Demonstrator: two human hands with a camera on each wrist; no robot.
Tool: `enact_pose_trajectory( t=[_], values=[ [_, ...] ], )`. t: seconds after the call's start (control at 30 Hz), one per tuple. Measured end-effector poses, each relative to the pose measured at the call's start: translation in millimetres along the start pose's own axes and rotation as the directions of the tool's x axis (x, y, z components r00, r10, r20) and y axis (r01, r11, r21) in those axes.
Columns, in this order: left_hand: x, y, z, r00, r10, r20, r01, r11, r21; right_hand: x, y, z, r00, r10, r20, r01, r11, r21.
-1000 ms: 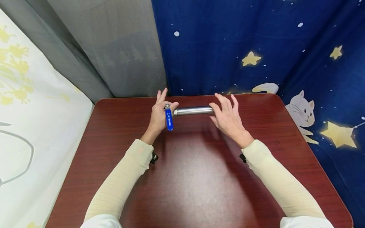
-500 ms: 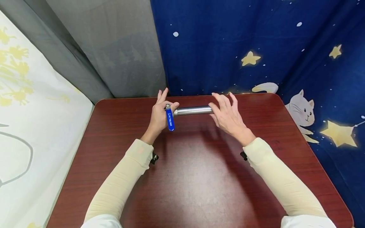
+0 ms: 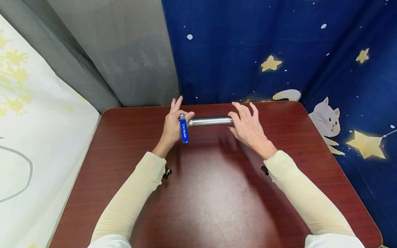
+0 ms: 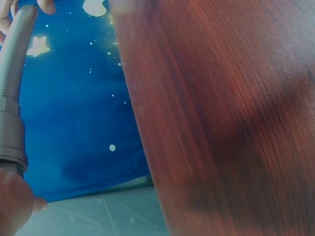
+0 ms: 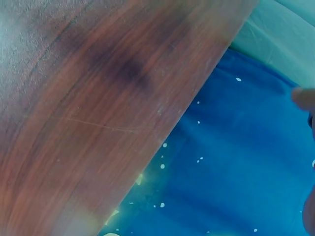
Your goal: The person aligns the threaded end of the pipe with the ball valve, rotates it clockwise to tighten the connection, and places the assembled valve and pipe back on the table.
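Observation:
A ball valve with a blue lever [image 3: 184, 131] sits in my left hand [image 3: 172, 125], thumb across its top and two fingers stretched away. From the valve a smooth metal pipe [image 3: 211, 121] runs level to the right. My right hand [image 3: 248, 127] grips its far end between thumb and fingers, other fingertips raised. The left wrist view shows the valve body [image 4: 11, 135] joined to the pipe, with right-hand fingertips [image 4: 47, 6] at the pipe's tip. Only parts of the right fingers [image 5: 305, 98] show at the right wrist view's edge; the pipe is hidden there.
Both hands hold the parts above the far side of a dark red wooden table [image 3: 214, 193]. Behind its back edge hang a blue star-patterned curtain [image 3: 223, 51] and a grey curtain [image 3: 142, 69]. White printed fabric [image 3: 46, 144] stands along the left.
The right hand shifts slightly at the pipe's end, a little left and then back. The blue lever barely moves. Both hands keep hold of their ends.

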State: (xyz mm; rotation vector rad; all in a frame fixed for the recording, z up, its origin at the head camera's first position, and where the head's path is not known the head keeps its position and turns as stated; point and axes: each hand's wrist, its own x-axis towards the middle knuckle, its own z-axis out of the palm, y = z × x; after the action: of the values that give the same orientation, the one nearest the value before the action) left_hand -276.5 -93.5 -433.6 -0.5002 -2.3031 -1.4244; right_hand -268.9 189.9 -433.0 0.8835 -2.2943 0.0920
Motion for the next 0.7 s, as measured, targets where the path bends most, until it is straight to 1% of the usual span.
enact_pose_trajectory(
  t=[0.13,0.23,0.37,0.5,0.6,0.7],
  values=[
    [0.3,0.2,0.9,1.0,-0.003,0.012,0.003,1.0,0.006,0.0,0.4,0.0,1.0,-0.001,-0.023,0.002,1.0,0.013],
    [-0.6,0.3,0.1,1.0,-0.01,0.002,0.01,1.0,0.001,1.7,0.6,-1.2,1.0,-0.012,-0.01,0.012,1.0,0.024],
    [-0.7,0.5,-0.8,1.0,-0.005,-0.011,0.005,1.0,-0.007,3.4,1.1,-3.6,0.999,-0.028,0.031,0.027,0.999,0.022],
    [-0.1,0.0,-0.7,1.0,0.006,-0.011,-0.006,1.0,0.001,3.4,1.6,-4.9,0.994,-0.042,0.096,0.039,0.999,0.033],
    [-0.8,-0.2,-0.3,1.0,0.003,-0.012,-0.003,1.0,0.01,3.6,2.0,-4.4,0.99,-0.033,0.139,0.024,0.998,0.062],
    [-1.6,-0.5,0.2,1.0,-0.006,-0.012,0.007,1.0,0.015,3.3,2.0,-3.3,0.99,-0.006,0.138,-0.005,0.997,0.082]
  ],
)
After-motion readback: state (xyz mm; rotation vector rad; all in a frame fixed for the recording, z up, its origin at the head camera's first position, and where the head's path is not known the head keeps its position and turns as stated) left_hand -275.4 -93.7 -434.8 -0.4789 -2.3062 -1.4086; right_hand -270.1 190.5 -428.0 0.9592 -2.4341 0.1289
